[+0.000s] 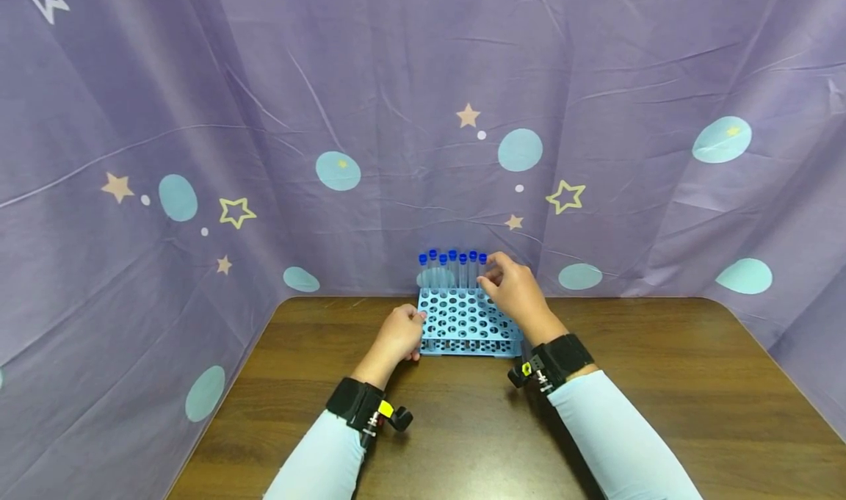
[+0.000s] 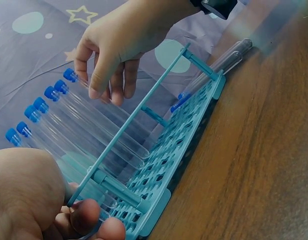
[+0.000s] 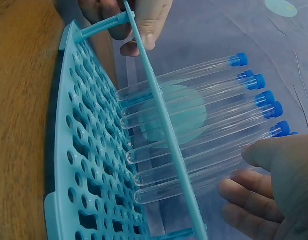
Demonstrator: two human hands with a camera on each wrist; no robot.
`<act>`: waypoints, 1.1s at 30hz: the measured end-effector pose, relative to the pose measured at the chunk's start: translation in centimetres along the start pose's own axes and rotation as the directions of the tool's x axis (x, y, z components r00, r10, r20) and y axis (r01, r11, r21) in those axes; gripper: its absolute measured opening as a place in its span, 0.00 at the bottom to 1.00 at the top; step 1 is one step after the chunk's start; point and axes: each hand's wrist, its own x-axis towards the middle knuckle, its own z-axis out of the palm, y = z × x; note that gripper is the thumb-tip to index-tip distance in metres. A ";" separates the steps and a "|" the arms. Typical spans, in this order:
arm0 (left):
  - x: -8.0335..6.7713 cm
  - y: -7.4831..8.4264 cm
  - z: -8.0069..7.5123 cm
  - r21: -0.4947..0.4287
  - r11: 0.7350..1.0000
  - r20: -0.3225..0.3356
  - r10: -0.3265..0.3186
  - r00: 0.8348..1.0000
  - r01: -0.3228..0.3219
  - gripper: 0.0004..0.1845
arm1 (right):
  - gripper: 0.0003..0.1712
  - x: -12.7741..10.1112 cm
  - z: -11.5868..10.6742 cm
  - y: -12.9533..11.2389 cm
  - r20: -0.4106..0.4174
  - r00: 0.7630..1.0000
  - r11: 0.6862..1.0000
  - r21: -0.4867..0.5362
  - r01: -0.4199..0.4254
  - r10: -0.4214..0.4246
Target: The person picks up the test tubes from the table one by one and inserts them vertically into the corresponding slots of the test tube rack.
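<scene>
A light-blue test tube rack [image 1: 472,331] stands near the table's back edge. Several clear test tubes with blue caps [image 2: 40,104] stand upright in its far rows. My left hand [image 1: 400,331] grips the rack's left end, its thumb above and fingertips below the top plate. My right hand [image 1: 518,291] is at the rightmost standing test tube [image 1: 482,269], thumb and index finger spread apart beside it. In the right wrist view, the right hand's fingers [image 3: 249,192] are loosely bent; whether the thumb touches the tube is hard to tell.
Two more capped test tubes [image 2: 226,62] lie on the table beyond the rack's right end, seen in the left wrist view and hidden behind the right arm in the head view. A purple patterned curtain [image 1: 410,118] hangs behind the brown wooden table [image 1: 463,426].
</scene>
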 end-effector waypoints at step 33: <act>-0.1 0.1 0.1 -0.017 1.000 -0.004 -0.012 1.000 0.012 0.15 | 0.24 -1.1 -1.5 0.5 0.030 0.999 0.999 0.026 -0.038 0.037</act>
